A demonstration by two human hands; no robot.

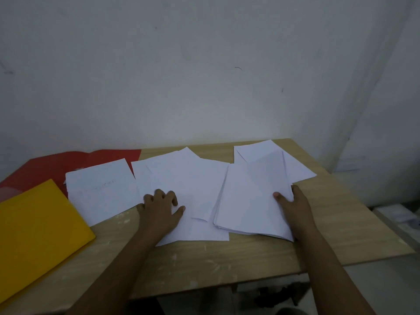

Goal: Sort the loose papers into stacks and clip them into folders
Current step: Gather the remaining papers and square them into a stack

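Two bare hands rest on white sheets spread over a wooden table (227, 258) that stands against a pale wall (204, 76). The left hand (160, 209) lies palm down on the middle spread of loose papers (186, 178), its fingers curled at the knuckles with the tips pressing the top sheet and the thumb stretched out to the right, also touching paper; nothing is pinched between them. The right hand (289, 204) sits at the right edge of a thicker stack of papers (252, 201), thumb laid on top of the stack and the other fingers along its side edge; whether they reach under the sheets cannot be told. This stack lies tilted, its near corner fanned a little, and it overlaps the right side of the middle spread. Behind it, toward the far right corner of the table, lie a few more sheets (261, 151), partly covered by the stack. Left of the middle spread lies another sheet (100, 189) with a faint line of print, too blurred to read. A yellow folder (34, 235) lies closed at the table's left end, near the front edge, and a red folder (56, 167) lies behind it, partly under the printed sheet
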